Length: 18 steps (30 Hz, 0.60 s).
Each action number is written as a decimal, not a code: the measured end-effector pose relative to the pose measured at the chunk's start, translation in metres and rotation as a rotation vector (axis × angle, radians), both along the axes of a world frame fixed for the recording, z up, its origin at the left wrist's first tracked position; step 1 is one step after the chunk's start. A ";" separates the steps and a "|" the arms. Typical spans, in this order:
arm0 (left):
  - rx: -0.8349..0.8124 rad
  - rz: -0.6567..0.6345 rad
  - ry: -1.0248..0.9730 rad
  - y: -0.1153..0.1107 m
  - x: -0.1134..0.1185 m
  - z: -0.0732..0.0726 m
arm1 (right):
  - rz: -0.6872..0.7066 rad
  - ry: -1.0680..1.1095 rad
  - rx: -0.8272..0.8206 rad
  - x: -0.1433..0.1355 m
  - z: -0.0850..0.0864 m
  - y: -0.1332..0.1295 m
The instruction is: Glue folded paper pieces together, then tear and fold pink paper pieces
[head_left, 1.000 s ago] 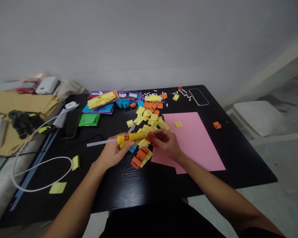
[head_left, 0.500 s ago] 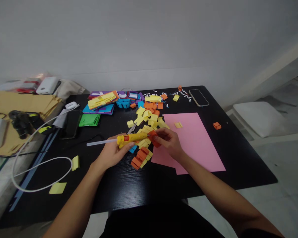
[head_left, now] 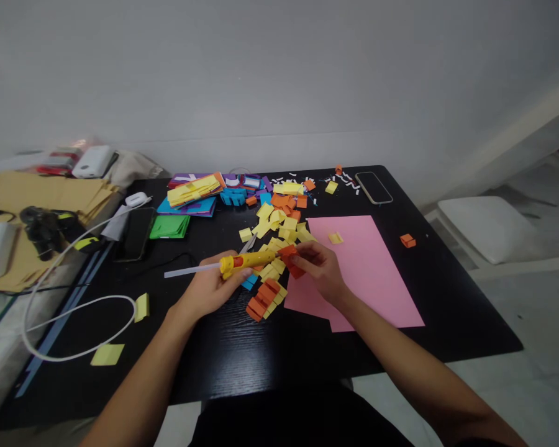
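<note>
A black worktop [head_left: 242, 372] is carrying everything, with pink sheets [head_left: 377, 285] lying to the right, partly under the right forearm. A yellow glue gun [head_left: 251, 259] is pointing rightward, its translucent stick jutting out behind, while the left hand [head_left: 209, 290] is keeping its fingers clamped around it. Between the hands, nearer the body, an orange-and-yellow paper cluster [head_left: 263, 299] is lying. The right hand [head_left: 322, 270] is pinching a smaller orange piece [head_left: 292, 259] between its fingers, right by the nozzle.
</note>
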<state>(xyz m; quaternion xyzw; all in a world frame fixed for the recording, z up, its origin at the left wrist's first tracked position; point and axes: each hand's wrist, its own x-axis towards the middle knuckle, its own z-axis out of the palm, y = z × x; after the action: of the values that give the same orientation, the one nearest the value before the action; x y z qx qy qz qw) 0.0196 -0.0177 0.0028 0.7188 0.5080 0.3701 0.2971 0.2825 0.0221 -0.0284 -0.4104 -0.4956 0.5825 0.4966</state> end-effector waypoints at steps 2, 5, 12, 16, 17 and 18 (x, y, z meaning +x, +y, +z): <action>0.015 -0.017 0.090 0.001 -0.002 0.006 | -0.016 0.002 -0.008 0.001 -0.001 0.001; 0.045 0.007 0.217 0.005 -0.012 0.014 | -0.038 0.018 -0.023 0.002 -0.002 0.002; -0.009 0.203 0.517 0.024 -0.060 -0.001 | -0.007 0.044 -0.054 0.001 0.001 -0.001; -0.111 0.295 0.699 0.029 -0.077 -0.018 | 0.052 0.060 -0.044 -0.001 0.003 -0.003; -0.130 0.303 0.726 0.029 -0.078 -0.018 | 0.067 0.064 -0.039 -0.002 0.003 -0.004; -0.135 0.317 0.740 0.029 -0.077 -0.017 | 0.077 0.067 -0.036 -0.002 0.003 -0.004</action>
<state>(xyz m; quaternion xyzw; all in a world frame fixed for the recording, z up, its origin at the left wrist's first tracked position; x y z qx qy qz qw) -0.0572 0.0115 -0.0141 0.6952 0.7082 0.0935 0.0799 0.2803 0.0178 -0.0252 -0.3800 -0.4834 0.6235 0.4828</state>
